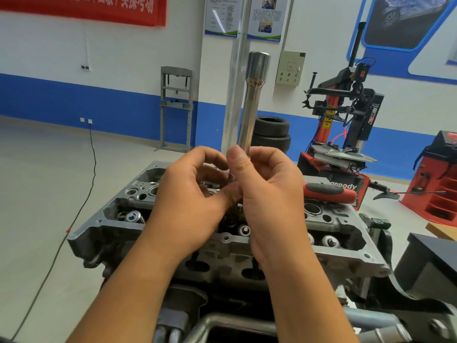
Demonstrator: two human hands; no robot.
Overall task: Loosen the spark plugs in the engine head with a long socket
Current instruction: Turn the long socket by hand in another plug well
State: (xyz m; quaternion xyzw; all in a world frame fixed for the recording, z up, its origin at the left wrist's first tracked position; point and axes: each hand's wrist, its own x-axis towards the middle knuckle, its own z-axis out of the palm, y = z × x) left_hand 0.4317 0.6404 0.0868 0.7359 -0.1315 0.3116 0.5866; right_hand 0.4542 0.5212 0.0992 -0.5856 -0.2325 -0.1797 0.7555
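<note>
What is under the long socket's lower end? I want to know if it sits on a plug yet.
Both hands, left hand and right hand, cover the long socket's lower end. Below them lies the engine head; whether a plug is engaged cannot be seen.

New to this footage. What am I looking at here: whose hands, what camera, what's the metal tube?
One picture, taken by a camera worn on a person's head, looking forward and down. There is no robot: the left hand and right hand are bare. Both pinch the lower end of a long socket, a steel tube held upright with its wider end on top. Beneath them sits an engine head on a stand. A red-handled tool lies on its far edge. Behind stands a tire machine.
</note>
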